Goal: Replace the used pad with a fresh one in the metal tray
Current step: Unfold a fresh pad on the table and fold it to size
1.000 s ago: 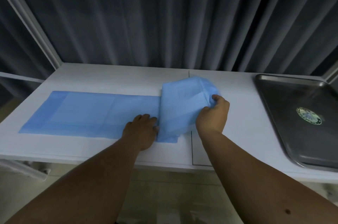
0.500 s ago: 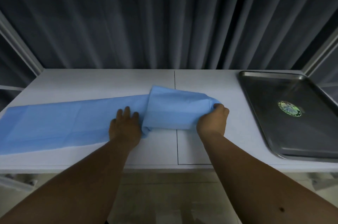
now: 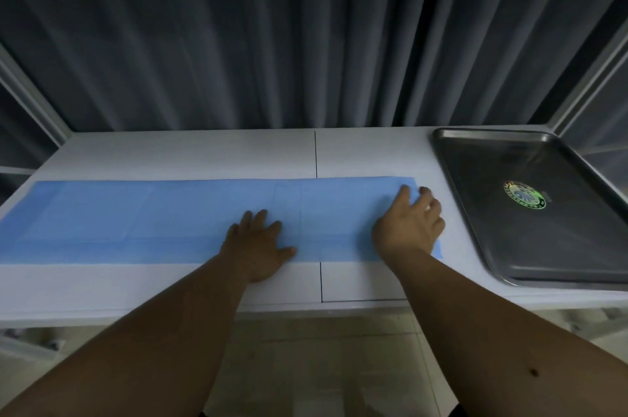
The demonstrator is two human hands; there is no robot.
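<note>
Markings: the only label in view is a round green, iridescent sticker (image 3: 524,195) on the floor of the metal tray (image 3: 475,212). There is lettering around its ring, but it is too small and blurred to read. No other writing or brand is visible.

Pad and hands: a long light-blue pad (image 3: 153,219) lies flat and unrolled across the white table (image 3: 204,151), running from the left edge of the view to just short of the tray. Fold creases cross it at intervals. The left hand (image 3: 258,243) rests palm-down on the pad near its middle, close to the near edge, with fingers straight and slightly spread and the thumb out to the right. The right hand (image 3: 409,226) sits on the pad's right end — fingers bent, thumb lying on the blue surface near the far corner, fingertips at or just over the pad's right edge. Whether those fingers pinch the edge or merely press on it cannot be determined.

Tray: it stands on the table's right end, beside the pad's right edge but apart from it. Its floor is bare metal around the sticker.

Surroundings: a thin dark seam (image 3: 316,153) crosses the tabletop front to back and passes under the pad. Pleated dark grey curtains (image 3: 306,35) hang directly behind the table, with pale frame posts (image 3: 30,93) at either side. Pale floor tiles (image 3: 323,365) show beneath the forearms.
</note>
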